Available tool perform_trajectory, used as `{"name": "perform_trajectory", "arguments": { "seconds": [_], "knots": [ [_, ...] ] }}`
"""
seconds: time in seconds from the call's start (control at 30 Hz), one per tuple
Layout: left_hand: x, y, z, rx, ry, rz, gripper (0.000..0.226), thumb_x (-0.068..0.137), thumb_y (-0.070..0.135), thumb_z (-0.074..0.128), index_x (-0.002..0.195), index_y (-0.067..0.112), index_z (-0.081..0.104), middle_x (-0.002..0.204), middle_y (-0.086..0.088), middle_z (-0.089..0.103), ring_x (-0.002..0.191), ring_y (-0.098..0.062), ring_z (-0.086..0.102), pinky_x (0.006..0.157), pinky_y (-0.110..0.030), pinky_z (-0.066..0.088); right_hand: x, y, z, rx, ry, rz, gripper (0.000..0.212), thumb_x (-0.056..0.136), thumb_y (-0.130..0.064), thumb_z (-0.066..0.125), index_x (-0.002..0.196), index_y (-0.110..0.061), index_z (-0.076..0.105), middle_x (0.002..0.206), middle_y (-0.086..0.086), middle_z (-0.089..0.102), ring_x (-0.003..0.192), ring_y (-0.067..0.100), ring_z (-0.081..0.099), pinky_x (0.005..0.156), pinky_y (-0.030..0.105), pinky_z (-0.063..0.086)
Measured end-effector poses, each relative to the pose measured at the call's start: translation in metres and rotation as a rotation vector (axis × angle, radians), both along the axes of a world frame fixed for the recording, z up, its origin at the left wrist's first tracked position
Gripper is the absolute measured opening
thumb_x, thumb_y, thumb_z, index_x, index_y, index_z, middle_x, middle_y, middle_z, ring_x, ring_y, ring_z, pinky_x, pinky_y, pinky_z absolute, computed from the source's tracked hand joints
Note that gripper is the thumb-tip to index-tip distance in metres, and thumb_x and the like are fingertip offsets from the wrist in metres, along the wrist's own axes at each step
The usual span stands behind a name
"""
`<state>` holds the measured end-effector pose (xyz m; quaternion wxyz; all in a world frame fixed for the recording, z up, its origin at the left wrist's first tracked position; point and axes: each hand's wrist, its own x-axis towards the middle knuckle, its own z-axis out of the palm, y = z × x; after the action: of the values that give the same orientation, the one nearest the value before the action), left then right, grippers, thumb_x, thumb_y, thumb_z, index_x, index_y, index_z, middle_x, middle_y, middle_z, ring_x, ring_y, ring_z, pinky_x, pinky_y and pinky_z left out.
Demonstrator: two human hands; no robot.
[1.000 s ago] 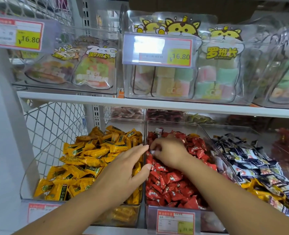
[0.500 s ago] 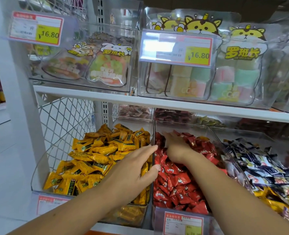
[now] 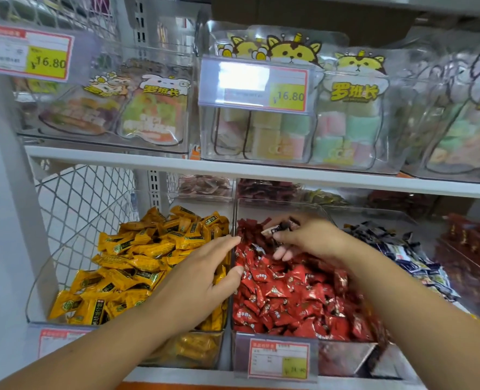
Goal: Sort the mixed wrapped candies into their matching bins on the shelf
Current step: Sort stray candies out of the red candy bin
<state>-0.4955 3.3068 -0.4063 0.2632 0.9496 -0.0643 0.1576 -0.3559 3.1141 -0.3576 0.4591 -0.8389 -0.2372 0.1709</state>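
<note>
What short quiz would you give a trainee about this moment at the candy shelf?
1. True or false: the right hand pinches dark-wrapped candy above the red candy bin.
2. Pick one: the left hand lies open over A) the wire mesh, B) the edge between the yellow candy bin and the red one, C) the upper shelf.
3. Fill in: the price tag at top left reads ____.

Key: 1 true; 2 B; 3 16.80.
</note>
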Motion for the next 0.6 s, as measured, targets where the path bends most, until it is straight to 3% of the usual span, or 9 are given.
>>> {"name": "perform_trajectory", "arguments": {
  "seconds": [0.03,0.1,0.2,0.33,0.43,0.53,0.6],
  "knots": [
    [0.000,0.000,0.000,0.003,-0.004,0.003,0.056,0.096,0.056,0.034,0.149,0.045,0.020,0.148,0.033,0.016,0.132,0.018,0.009,0.105,-0.010,0.013,-0.002,-0.007,0.002,0.016,0.022,0.015,0.016,0.096,-0.009,0.056,0.111,-0.010,0.061,0.083,0.020,0.073,0.076,0.028,0.072,0.083,0.034,0.057],
    [-0.001,-0.001,0.001,0.005,-0.005,0.006,0.056,0.095,0.056,0.034,0.149,0.044,0.021,0.146,0.033,0.016,0.130,0.018,0.009,0.104,-0.010,0.013,-0.007,-0.020,0.005,0.057,0.036,0.028,0.018,0.096,-0.004,0.053,0.111,-0.010,0.062,0.087,0.024,0.071,0.089,0.037,0.070,0.088,0.042,0.056],
    [-0.001,-0.002,0.001,0.017,-0.007,0.017,0.057,0.096,0.058,0.032,0.149,0.044,0.021,0.149,0.030,0.017,0.130,0.017,0.009,0.105,-0.011,0.014,-0.018,-0.036,0.007,0.090,0.056,0.028,0.020,0.098,-0.002,0.050,0.107,-0.012,0.064,0.092,0.026,0.070,0.091,0.032,0.071,0.084,0.038,0.058],
    [-0.002,-0.005,0.001,0.034,-0.004,0.034,0.057,0.096,0.058,0.030,0.150,0.043,0.019,0.154,0.026,0.018,0.129,0.016,0.010,0.106,-0.012,0.014,-0.027,-0.048,0.007,0.093,0.098,0.052,0.019,0.097,-0.005,0.053,0.105,-0.016,0.066,0.102,0.015,0.071,0.095,0.029,0.071,0.087,0.040,0.057],
    [-0.003,-0.007,0.002,0.033,-0.006,0.038,0.057,0.096,0.056,0.031,0.150,0.042,0.020,0.155,0.024,0.018,0.129,0.015,0.011,0.105,-0.014,0.017,-0.036,-0.051,0.010,0.065,0.088,0.076,0.020,0.099,-0.006,0.049,0.106,-0.016,0.064,0.104,0.018,0.070,0.091,0.029,0.071,0.076,0.038,0.059],
    [-0.004,-0.006,0.002,0.029,-0.001,0.036,0.058,0.095,0.057,0.031,0.150,0.043,0.020,0.154,0.025,0.018,0.129,0.015,0.011,0.105,-0.013,0.017,-0.037,-0.057,0.011,0.052,-0.063,0.008,0.024,0.100,-0.005,0.046,0.103,-0.022,0.064,0.089,0.016,0.069,0.075,0.021,0.072,0.067,0.036,0.059],
    [-0.004,-0.006,0.001,0.029,0.000,0.038,0.059,0.094,0.059,0.029,0.150,0.044,0.020,0.152,0.028,0.018,0.129,0.016,0.010,0.105,-0.012,0.016,-0.030,-0.067,0.012,-0.035,-0.320,-0.110,0.026,0.099,-0.010,0.049,0.103,-0.031,0.064,0.080,0.008,0.070,0.066,0.016,0.069,0.069,0.037,0.058]
  ]
}}
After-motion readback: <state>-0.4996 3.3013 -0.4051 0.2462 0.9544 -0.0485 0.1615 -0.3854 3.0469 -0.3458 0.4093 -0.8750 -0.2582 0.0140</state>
